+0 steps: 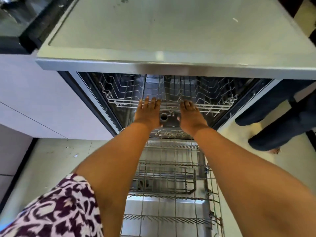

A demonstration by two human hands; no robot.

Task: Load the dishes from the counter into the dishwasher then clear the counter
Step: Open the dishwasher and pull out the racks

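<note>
Both hands were at the front rail of the upper rack (205, 100) of the open dishwasher (101, 106). The left hand (148, 109) lay on the rail with its fingers straight and close together. The right hand (189, 111) seemed to curl its fingers over the wire. The lower rack (171, 170) stood pulled out, and no dishes were in view. I judge that the step was preparing the racks. The next move calls for an even motion of the upper rack with both hands.

Upper rack (212, 108) disappears under the counter (171, 31); lower rack (167, 168) is cropped below.
</note>
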